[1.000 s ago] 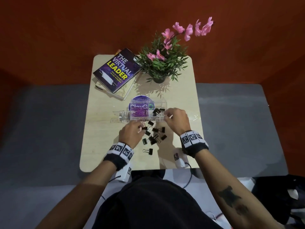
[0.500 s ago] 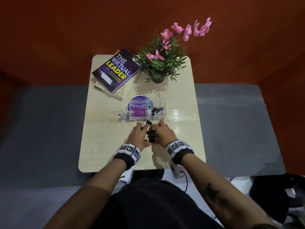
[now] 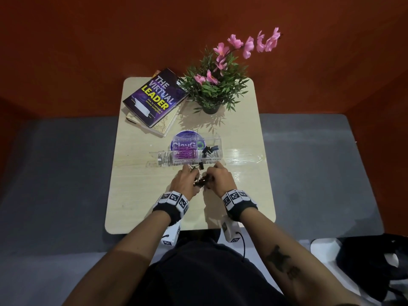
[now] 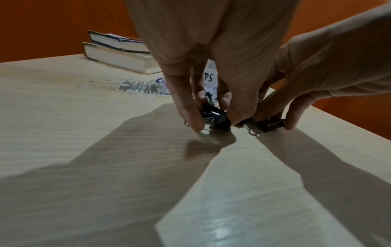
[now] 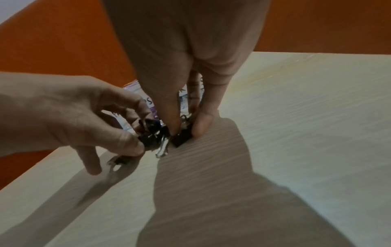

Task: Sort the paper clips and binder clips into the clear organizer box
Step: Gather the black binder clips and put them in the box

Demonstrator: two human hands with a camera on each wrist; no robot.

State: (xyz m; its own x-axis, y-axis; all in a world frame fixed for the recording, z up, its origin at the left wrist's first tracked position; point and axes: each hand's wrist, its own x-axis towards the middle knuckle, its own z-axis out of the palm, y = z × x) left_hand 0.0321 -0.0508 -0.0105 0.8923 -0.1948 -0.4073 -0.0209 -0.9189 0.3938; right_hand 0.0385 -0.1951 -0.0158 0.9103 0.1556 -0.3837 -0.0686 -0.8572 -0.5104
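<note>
The clear organizer box (image 3: 217, 140) stands mid-table, with purple paper clips (image 3: 185, 153) in its middle compartment and black binder clips (image 3: 210, 150) in the right one. Just in front of it, a small heap of black binder clips (image 3: 201, 181) lies between my two hands. My left hand (image 3: 187, 180) curls its fingers round several of the clips (image 4: 213, 117). My right hand (image 3: 218, 178) pinches another binder clip (image 5: 182, 136) between thumb and finger against the table (image 3: 136, 191). One loose clip (image 5: 120, 161) lies under my left hand's fingers.
Two stacked books (image 3: 155, 99) lie at the back left and a potted plant with pink flowers (image 3: 213, 89) at the back right. A round purple lid (image 3: 187, 140) sits behind the box. Grey floor surrounds the small table.
My right hand came back from the organizer box to the clips. Both hands closed in and swept the scattered binder clips into one heap between them.
</note>
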